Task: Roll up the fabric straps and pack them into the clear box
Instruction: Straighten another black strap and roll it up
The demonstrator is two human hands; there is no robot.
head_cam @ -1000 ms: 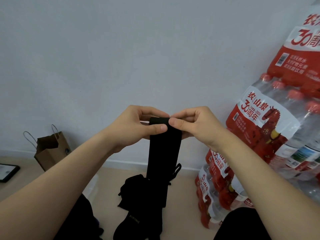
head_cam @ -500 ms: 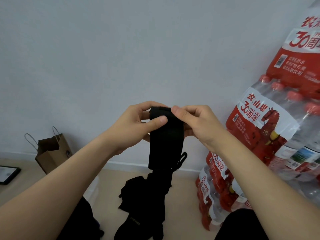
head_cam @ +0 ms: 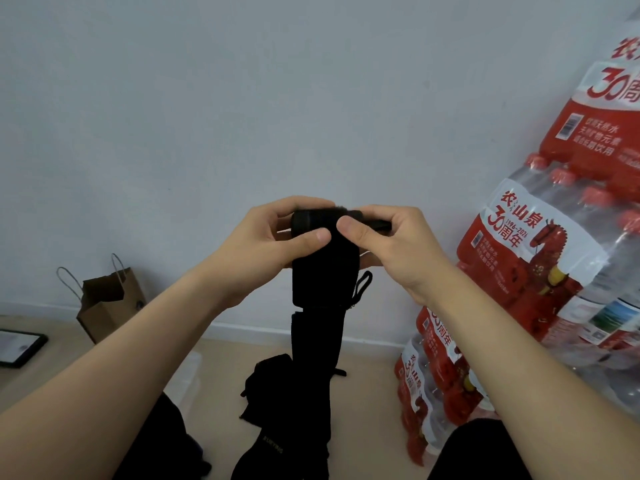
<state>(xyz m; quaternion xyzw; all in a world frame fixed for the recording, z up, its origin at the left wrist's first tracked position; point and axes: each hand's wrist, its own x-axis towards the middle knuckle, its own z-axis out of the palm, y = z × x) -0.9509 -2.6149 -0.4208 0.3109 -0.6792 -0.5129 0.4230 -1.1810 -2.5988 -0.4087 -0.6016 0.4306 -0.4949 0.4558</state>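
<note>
A black fabric strap hangs in the air in front of me, its top end wound into a small roll. My left hand pinches the roll's left side with thumb and fingers. My right hand pinches its right side, thumb on the front. A thin loop dangles from the strap's right edge. The strap's lower part drops to a heap of more black straps on the floor. The clear box lies on the floor at the lower left, mostly hidden behind my left forearm.
Shrink-wrapped packs of water bottles are stacked against the wall on the right. A brown paper bag stands by the wall on the left, with a tablet lying flat beside it. Dark trouser legs fill the bottom corners.
Both hands have risen a little and wound more of the strap's top end into a thicker roll. The hanging part is shorter and its side loop sits higher.
</note>
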